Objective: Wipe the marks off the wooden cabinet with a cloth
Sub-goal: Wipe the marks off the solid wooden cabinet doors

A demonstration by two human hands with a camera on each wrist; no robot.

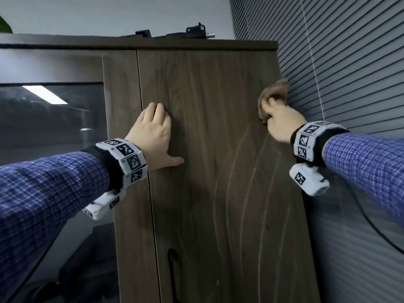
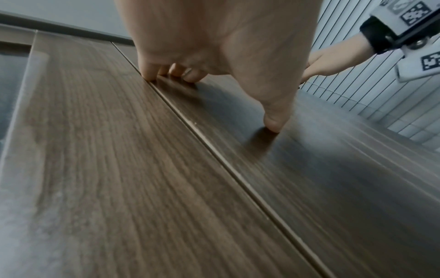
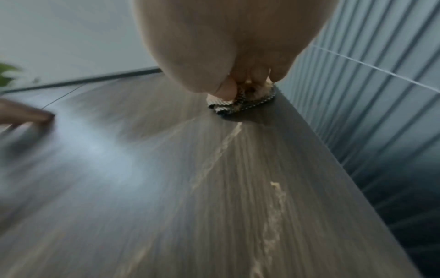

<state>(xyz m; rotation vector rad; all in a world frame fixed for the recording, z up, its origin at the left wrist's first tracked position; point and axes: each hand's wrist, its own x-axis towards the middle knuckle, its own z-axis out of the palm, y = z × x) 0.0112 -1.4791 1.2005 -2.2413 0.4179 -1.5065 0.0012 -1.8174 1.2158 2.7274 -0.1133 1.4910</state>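
Note:
A dark wooden cabinet door (image 1: 207,149) fills the middle of the head view, streaked with pale marks (image 1: 231,171) down its lower right half. My right hand (image 1: 282,121) grips a bunched brownish cloth (image 1: 273,92) and presses it against the door near the right edge, high up. In the right wrist view the cloth (image 3: 240,103) sits under my curled fingers, with pale marks (image 3: 273,216) trailing below it. My left hand (image 1: 153,136) lies flat on the door beside the seam, and its fingertips (image 2: 171,73) and thumb touch the wood.
A glass-fronted cabinet section (image 1: 50,119) stands to the left. Grey window blinds (image 1: 349,73) with a thin cord hang close on the right. Small black hardware pieces (image 1: 196,31) sit on the cabinet top. A dark handle slot (image 1: 171,270) shows low on the door.

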